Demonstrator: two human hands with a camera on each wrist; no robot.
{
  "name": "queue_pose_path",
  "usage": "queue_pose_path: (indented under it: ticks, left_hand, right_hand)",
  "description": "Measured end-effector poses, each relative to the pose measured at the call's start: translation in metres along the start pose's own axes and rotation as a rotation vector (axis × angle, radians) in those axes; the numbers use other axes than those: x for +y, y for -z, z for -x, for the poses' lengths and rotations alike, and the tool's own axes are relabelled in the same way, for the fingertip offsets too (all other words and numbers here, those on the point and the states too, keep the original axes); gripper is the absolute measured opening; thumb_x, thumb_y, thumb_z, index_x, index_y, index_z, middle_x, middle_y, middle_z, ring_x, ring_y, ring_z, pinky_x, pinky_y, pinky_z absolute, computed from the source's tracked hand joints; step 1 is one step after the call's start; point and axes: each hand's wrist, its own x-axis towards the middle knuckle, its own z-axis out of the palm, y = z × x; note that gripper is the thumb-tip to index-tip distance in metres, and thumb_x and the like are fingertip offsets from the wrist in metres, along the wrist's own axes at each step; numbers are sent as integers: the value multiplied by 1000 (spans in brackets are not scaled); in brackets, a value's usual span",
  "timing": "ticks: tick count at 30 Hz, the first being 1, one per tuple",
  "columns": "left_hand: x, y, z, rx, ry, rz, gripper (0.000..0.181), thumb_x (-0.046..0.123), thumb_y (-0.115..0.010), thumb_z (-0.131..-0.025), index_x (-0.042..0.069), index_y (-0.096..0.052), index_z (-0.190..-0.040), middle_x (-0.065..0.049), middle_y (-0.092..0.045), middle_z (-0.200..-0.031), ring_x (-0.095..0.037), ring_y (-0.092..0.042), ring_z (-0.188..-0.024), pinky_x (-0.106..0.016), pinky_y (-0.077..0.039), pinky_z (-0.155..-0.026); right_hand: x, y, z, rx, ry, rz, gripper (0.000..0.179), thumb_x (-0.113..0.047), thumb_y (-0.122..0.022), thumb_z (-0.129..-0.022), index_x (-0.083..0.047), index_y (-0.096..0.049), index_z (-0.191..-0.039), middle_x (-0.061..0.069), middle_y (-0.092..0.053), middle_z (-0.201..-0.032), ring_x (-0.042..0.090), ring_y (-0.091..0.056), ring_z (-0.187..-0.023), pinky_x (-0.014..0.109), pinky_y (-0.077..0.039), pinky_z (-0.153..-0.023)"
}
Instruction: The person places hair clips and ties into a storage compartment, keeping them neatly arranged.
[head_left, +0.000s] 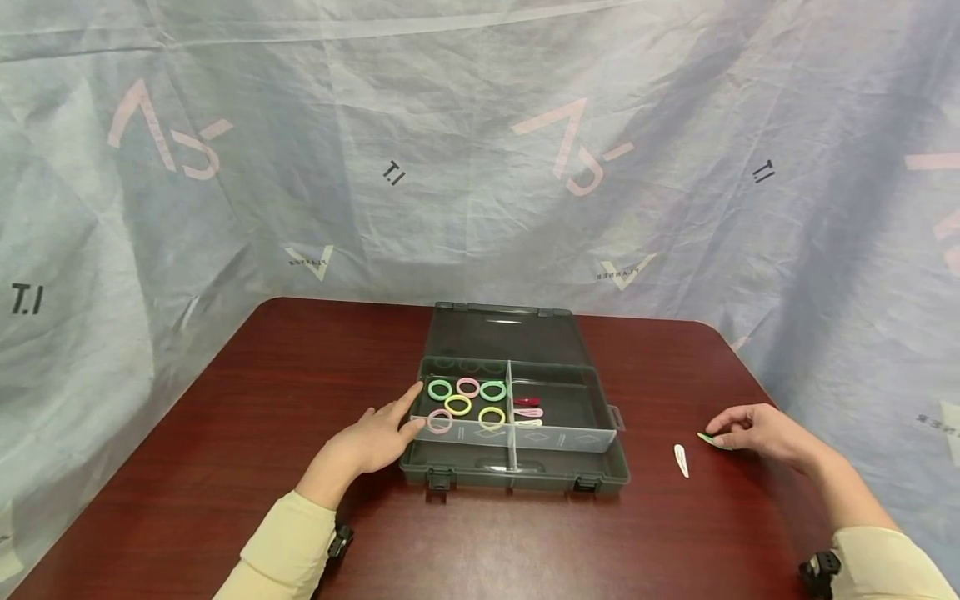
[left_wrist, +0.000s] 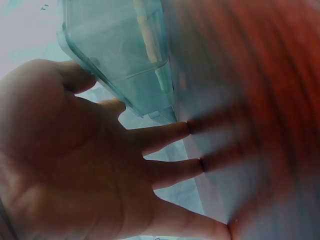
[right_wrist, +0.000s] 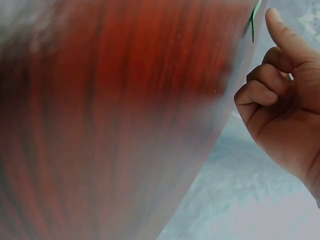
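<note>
A dark translucent divider box [head_left: 517,481] lies with its lid raised at the back. Against its left wall rests my left hand [head_left: 375,437], fingers spread, thumb and index finger at the rim; the left wrist view shows the other fingertips on the table. Several green, pink and yellow hair ties [head_left: 458,405] fill the back left compartment. In the back right one are a red hair clip [head_left: 527,402], a pink clip [head_left: 528,412] and a white clip [head_left: 529,423]. Far right, my right hand [head_left: 768,432] pinches a green hair clip [head_left: 708,438] low over the table.
Another white hair clip [head_left: 681,460] lies on the table between the box and my right hand. The dark red table [head_left: 322,350] has rounded far corners. Grey printed cloth [head_left: 465,167] hangs behind it and at both sides.
</note>
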Motion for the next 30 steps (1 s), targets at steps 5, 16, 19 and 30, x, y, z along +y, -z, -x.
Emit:
queue_pose_path:
  ticks: [5, 16, 19, 30]
  left_hand:
    - [-1, 0, 0, 5, -7, -2, 65, 38, -42, -110, 20, -12, -165, -25, -29, -160, -52, -19, -147, -67, -14, -116]
    - [0, 0, 1, 7, -14, -4, 66, 39, -42, -110, 20, -12, -165, -24, -30, -160, -52, -19, -147, -66, -14, -117]
    - [1, 1, 1, 3, -15, -3, 65, 39, -42, -110, 20, -12, -165, -25, -30, -160, -51, -19, -147, -65, -13, -117]
    - [1, 2, 1, 0, -18, -6, 65, 38, -41, -110, 20, -11, -165, -24, -29, -161, -49, -19, -148, -65, -12, -117]
  right_hand:
    - [0, 0, 1, -19, -41, -5, 25, -17, -79, -90, 0, -73, -107, 4, -69, -85, 6, -51, -75, 25, -45, -65]
    - [-2, -1, 1, -19, -71, 13, 22, -13, -80, -87, 3, -73, -101, 0, -67, -80, 4, -46, -67, 24, -40, -59]
    - [-2, -1, 1, -20, -77, 13, 21, -12, -80, -87, 3, -72, -99, 0, -66, -78, 5, -47, -65, 24, -40, -58]
    - [-4, 0, 2, -46, -108, 5, 15, -12, -76, -89, 1, -71, -92, -6, -57, -70, 5, -42, -58, 23, -37, -52]
